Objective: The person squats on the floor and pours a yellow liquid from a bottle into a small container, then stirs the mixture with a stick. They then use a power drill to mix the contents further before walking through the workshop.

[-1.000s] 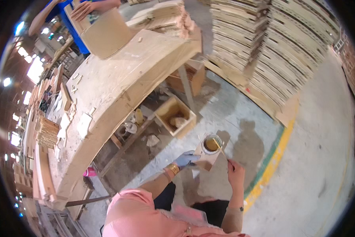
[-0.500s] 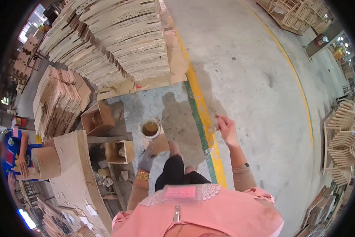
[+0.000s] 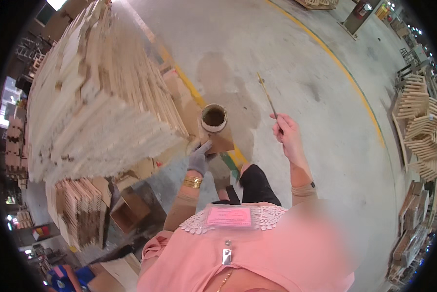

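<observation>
Concrete flr (image 3: pixel 335 165). L hand (image 3: pixel 199 158): board (image 3: pixel 222 142) w/ pot (image 3: pixel 213 128) atop. R hand (image 3: pixel 287 134): stick (image 3: pixel 267 96).

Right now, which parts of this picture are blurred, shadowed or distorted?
In the head view, the wooden slat stack looks smeared, perhaps by motion, and a hazy blur covers part of the pink top; also in the head view, a soft shadow falls beyond the open round pot, and the far yellow floor line bows.

Grey glove (image 3: pixel 197 161) on my left fingers (image 3: pixel 205 147), gold bangles (image 3: pixel 192 182) gleaming; here's tan board (image 3: pixel 222 142), off-white pot (image 3: pixel 213 128), brown inside, my pink blouse (image 3: pixel 194 255), white lace collar (image 3: pixel 193 223), yellow floor stripe (image 3: pixel 190 87)!
</observation>
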A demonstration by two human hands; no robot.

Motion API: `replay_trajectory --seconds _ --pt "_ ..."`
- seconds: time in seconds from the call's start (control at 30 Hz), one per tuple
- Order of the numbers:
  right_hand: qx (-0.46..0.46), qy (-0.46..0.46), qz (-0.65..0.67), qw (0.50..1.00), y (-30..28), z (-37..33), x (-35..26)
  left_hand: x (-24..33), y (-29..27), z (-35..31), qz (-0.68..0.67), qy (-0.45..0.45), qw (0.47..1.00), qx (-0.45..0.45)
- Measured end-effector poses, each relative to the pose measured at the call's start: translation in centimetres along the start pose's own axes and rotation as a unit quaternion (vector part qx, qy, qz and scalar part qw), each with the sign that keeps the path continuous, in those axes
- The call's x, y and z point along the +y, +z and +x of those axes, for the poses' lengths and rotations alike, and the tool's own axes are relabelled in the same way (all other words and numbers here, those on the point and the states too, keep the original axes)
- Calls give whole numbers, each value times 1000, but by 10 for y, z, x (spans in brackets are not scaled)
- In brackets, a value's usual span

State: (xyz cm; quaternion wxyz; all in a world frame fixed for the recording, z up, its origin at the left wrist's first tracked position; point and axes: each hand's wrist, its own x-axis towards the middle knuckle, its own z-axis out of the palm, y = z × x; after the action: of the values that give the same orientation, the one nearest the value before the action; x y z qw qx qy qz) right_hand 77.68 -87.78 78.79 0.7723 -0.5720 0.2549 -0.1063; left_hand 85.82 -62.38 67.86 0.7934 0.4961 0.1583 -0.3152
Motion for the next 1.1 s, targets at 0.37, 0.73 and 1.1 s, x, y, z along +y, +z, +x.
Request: replay_trajectory --seconds 0.37,0.73,1.1 --pt "-33 -20 -87 996 26 361 -98 185 102 224 -130 138 981 38" --pt "46 -82 -257 962 120 779 -89 395 105 473 -168 276 940 110" --pt "251 96 -329 905 172 1058 -44 634 54 785 -415 145 885 153"
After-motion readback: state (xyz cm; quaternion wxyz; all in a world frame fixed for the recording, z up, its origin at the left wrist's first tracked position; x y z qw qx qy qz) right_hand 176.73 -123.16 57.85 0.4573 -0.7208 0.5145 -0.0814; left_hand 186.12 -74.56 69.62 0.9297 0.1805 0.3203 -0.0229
